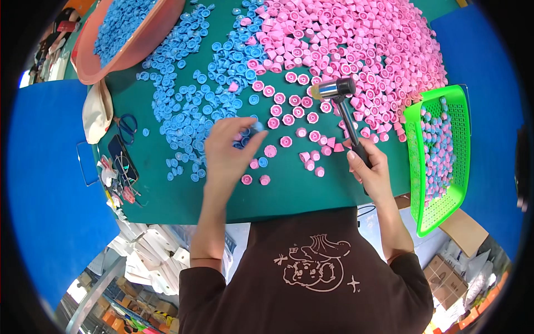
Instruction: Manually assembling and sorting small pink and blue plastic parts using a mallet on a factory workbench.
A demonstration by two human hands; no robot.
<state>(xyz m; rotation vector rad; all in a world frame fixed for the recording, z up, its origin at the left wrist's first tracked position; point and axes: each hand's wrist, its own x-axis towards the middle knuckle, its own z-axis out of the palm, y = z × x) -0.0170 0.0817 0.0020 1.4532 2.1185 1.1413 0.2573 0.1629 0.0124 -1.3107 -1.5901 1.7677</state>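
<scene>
My left hand (224, 151) is over the middle of the green table, thumb and forefinger pinching a small blue cap (257, 127). In my right hand (375, 171) is a small mallet (348, 119), gripped by its black handle with the head raised to the upper left. Pink cup-shaped pieces (286, 141) with scalloped rims lie between the two hands, several rim up and others tipped over. Loose blue caps (189, 131) spread to the left of my left hand. A big heap of pink pieces (350, 39) covers the far side.
At the right edge, a green basket (413, 145) contains joined pink-and-blue pieces. An orange basin (86, 58) full of blue caps stands far left. Scissors (128, 127), a phone (118, 149) and a cream cloth pouch (95, 114) lie along the left edge.
</scene>
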